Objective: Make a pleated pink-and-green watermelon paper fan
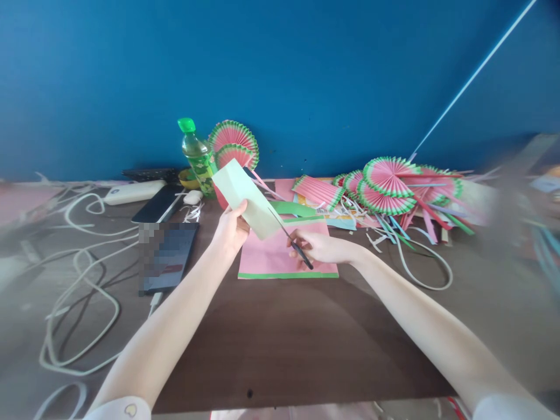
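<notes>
My left hand (234,226) pinches the lower left edge of a pale green strip of paper (247,195), held tilted above the table. In my right hand (315,246) is a pair of scissors (301,254) with dark handles, fingers wrapped around them. The blades meet the paper's right edge; how far they are apart is hard to see. Beneath both hands lies a pink sheet (262,256) with green borders along its near and far edges. A green piece of paper (291,209) sits just behind the strip.
Pink-and-green pleated paper fans (389,184) are piled at the back right among paper scraps. More fans (234,143) lean by a green-capped bottle (196,154). On the left are a phone (157,204), a tablet-like device (172,256) and looped white cables (116,303). A blue wall (280,76) stands behind.
</notes>
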`<state>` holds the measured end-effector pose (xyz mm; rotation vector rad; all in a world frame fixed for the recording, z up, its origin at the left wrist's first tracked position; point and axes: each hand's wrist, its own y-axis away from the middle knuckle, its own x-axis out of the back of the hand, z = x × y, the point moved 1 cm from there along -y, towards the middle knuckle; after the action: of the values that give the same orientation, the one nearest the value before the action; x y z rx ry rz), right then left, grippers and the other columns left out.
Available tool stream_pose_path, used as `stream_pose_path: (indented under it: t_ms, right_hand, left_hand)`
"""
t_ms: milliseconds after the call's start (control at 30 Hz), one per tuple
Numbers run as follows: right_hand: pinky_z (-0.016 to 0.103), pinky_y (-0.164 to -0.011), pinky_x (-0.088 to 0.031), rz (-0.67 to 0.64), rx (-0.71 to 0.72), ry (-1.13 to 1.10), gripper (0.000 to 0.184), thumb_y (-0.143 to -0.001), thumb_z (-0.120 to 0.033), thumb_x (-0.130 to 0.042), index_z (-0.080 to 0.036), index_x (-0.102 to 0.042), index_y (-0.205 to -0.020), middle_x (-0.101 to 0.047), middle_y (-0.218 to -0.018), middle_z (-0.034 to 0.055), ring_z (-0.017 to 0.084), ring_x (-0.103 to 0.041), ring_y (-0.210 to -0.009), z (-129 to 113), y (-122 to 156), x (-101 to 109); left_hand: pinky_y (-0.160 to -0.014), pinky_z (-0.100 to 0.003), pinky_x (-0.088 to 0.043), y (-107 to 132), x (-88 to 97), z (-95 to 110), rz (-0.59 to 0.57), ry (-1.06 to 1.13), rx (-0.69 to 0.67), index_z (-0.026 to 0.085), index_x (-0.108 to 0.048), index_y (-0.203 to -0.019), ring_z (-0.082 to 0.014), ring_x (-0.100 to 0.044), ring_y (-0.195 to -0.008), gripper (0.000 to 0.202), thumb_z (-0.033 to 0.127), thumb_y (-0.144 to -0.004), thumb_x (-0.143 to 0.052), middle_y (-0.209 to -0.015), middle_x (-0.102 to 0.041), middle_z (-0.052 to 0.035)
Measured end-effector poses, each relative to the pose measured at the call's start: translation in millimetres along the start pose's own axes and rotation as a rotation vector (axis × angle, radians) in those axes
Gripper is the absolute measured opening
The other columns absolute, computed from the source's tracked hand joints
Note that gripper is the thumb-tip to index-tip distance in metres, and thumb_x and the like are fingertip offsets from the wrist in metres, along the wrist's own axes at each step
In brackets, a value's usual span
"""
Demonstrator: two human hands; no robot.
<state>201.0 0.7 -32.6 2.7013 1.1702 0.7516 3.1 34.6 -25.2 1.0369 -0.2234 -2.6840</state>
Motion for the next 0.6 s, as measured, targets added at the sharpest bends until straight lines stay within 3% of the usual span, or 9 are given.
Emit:
stream_pose_path:
  t_ms: [233,500,600]
  right_hand:
    - [0.024,-0.054,-0.052,-0.037,0.000,-0.101,0.013,-0.083,-0.025,-0.049,-0.019,-0.041,-0.092,-0.061,-0.089,0.0037,0.012,-0.065,-0.067,2.4,-1.4,-1.7]
    - [0.020,-0.051,-0.053,-0.030,0.003,-0.115,0.013,-0.079,-0.009,-0.043,-0.018,-0.041,-0.089,-0.059,-0.092,0.0034,0.008,-0.062,-0.064,6.5,-3.4,-1.2]
    - [0.020,-0.050,-0.053,-0.025,0.017,-0.117,0.013,-0.079,-0.011,-0.045,-0.019,-0.043,-0.088,-0.060,-0.088,0.0021,0.008,-0.062,-0.063,8.8,-4.1,-0.7]
  left_hand:
    - [-0.080,-0.027,-0.053,-1.0,0.9,-1.2,0.022,-0.003,-0.004,0.015,-0.061,-0.077,-0.0126,-0.065,-0.069,0.015,0.002,-0.076,-0.055,-0.071,-0.068,-0.0015]
    - [-0.081,-0.028,-0.053,-1.0,1.4,-2.7,0.011,0.020,-0.008,0.015,-0.062,-0.079,-0.0114,-0.065,-0.065,0.016,0.001,-0.077,-0.053,-0.068,-0.067,-0.0007]
    - [-0.080,-0.027,-0.053,-1.0,1.2,-3.0,0.013,0.025,-0.009,0.014,-0.062,-0.080,-0.0115,-0.065,-0.066,0.015,0.002,-0.077,-0.054,-0.067,-0.067,-0.0009]
